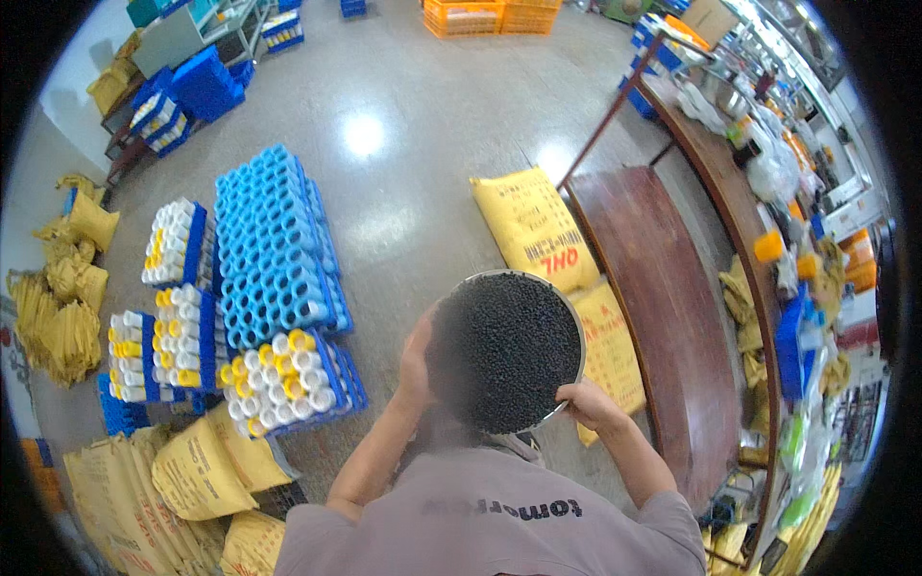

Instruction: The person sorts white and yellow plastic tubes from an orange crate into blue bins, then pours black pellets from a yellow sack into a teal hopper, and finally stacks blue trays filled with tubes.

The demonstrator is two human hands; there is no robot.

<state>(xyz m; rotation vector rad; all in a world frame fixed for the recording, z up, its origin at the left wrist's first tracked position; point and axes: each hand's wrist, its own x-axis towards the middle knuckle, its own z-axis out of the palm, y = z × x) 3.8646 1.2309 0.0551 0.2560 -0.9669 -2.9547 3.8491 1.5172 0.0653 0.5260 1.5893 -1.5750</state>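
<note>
Light-blue round tubes (265,244) stand beside white and yellow cylinders (279,382), orange crates (471,26) well apart.

It is bright around me, and light glares white off the shiny floor (423,125) in two strong patches. A hazy smudge blurs the left part of my bowl (582,348) and the edge of my left hand (414,365), while the black beads (526,350) on the right look sharper. Toward the edges of my view, the long table (744,223) bows outward and black fills the corners.
</note>
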